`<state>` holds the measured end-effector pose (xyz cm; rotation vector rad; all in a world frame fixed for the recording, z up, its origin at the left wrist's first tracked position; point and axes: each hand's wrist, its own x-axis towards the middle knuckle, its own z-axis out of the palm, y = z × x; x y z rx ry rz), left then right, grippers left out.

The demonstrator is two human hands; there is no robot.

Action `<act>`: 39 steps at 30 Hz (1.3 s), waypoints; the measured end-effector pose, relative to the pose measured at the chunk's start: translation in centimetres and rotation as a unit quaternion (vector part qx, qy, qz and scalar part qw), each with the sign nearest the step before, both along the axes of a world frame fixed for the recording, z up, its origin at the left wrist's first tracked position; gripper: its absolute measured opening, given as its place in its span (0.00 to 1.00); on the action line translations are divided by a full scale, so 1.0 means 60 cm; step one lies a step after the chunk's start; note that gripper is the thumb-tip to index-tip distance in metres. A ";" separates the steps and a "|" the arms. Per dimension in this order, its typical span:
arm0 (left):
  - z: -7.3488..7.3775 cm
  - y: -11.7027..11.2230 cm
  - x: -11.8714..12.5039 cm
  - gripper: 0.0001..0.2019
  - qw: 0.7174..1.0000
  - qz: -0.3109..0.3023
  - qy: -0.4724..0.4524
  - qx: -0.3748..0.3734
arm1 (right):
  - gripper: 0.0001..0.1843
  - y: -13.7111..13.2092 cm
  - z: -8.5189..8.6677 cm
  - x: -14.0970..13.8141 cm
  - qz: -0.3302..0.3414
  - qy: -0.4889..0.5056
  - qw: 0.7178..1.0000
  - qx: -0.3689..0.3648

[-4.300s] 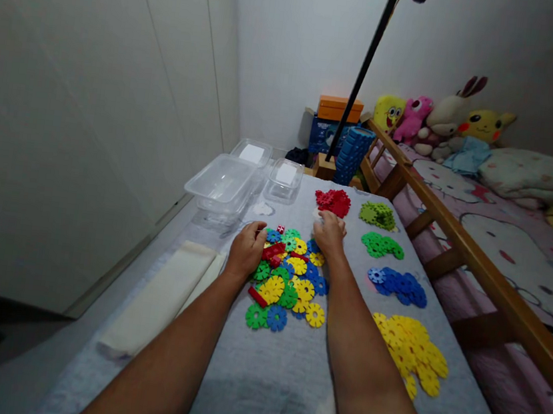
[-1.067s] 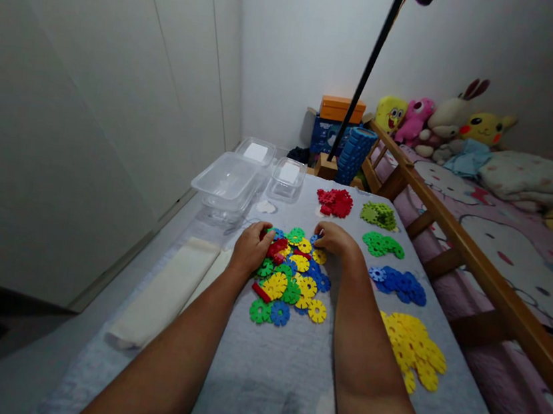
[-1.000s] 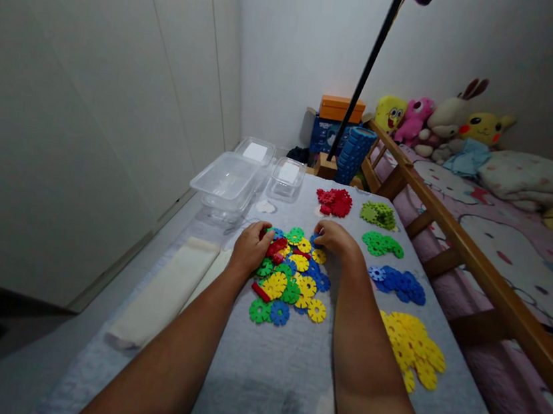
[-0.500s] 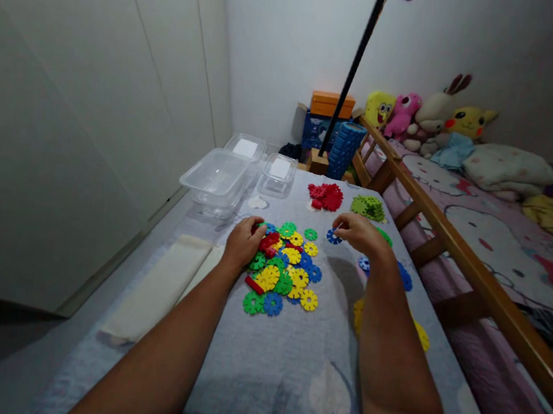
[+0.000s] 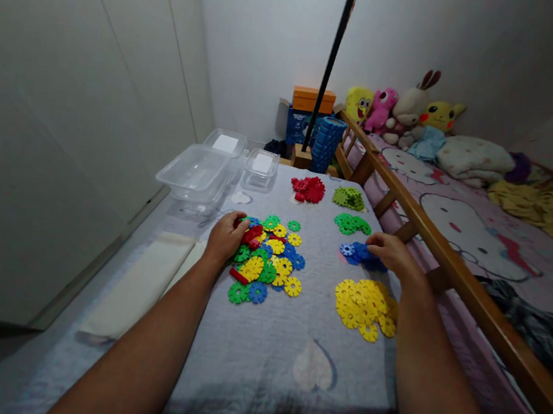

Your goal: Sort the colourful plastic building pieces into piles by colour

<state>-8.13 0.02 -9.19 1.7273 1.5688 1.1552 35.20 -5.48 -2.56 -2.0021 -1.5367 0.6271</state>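
A mixed pile of coloured plastic snowflake discs [image 5: 270, 260] lies on the grey quilted surface [image 5: 288, 356]. My left hand [image 5: 225, 237] rests at the pile's left edge, fingers curled over red pieces [image 5: 253, 234]. My right hand [image 5: 390, 253] sits on the right side of the blue pile [image 5: 357, 252], fingers pinched down onto a blue disc. Sorted piles lie to the right: yellow [image 5: 363, 301] nearest me, then blue, dark green [image 5: 351, 224] and light green [image 5: 349, 197]. A red pile [image 5: 308, 189] lies at the far middle.
Clear plastic containers [image 5: 194, 173] stand at the far left, two smaller ones [image 5: 260, 168] behind. A folded cream cloth [image 5: 138, 284] lies left. A wooden bed rail [image 5: 452, 255] runs along the right. A black pole [image 5: 326, 72], boxes and plush toys [image 5: 399, 108] are at the back.
My right hand carried a blue disc from the mixed pile rightward to the blue pile. My left hand stayed at the pile's left edge. The view swung to the right.
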 end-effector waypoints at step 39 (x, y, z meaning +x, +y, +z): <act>0.003 -0.010 0.005 0.19 1.000 0.004 -0.019 -0.010 | 0.09 -0.020 -0.064 -0.279 0.225 -0.089 0.969 0.048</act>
